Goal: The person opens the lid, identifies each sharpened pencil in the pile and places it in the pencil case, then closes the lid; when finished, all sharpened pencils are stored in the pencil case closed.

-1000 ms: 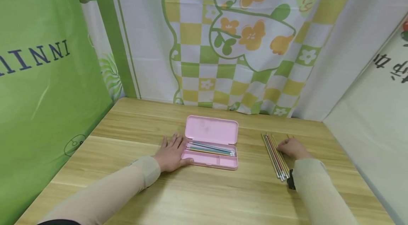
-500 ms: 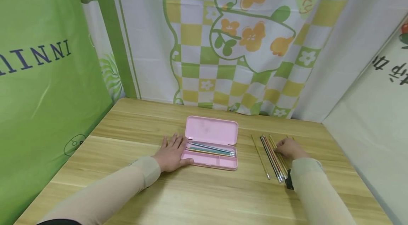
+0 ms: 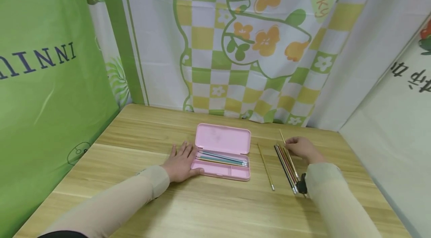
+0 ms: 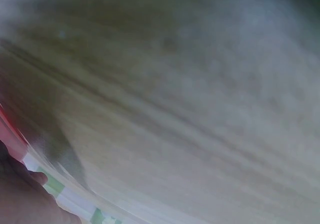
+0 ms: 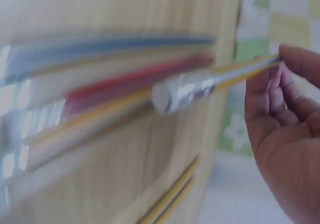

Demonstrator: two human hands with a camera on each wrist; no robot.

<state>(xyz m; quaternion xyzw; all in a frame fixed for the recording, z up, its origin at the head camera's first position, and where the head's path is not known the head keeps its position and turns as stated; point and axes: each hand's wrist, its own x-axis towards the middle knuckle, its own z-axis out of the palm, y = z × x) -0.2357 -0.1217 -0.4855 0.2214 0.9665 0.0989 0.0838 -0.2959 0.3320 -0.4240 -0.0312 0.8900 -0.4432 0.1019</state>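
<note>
My left hand [image 3: 181, 162] lies with fingers spread against the left end of an open pink pencil case [image 3: 223, 137]. Inside the case are several pencils [image 3: 220, 158] in blue, teal and yellow. On the right, my right hand [image 3: 303, 149] pinches a yellow pencil [image 5: 236, 75] between thumb and fingertips, raised over a group of pencils [image 3: 285, 167] on the table. The right wrist view shows its eraser end toward the camera, with blurred blue, red and yellow pencils below. A single yellow pencil [image 3: 266, 167] lies apart, between case and group.
Two more yellow pencils [image 5: 172, 194] lie on the other side of the group, in the right wrist view. The wooden table [image 3: 215, 208] ends at a patterned curtain [image 3: 229, 92] behind, with a green cloth [image 3: 50, 99] on the left.
One yellow pencil came away from the group to the left and now lies alone. My right hand has lifted another yellow pencil above the group. My left hand stays on the case.
</note>
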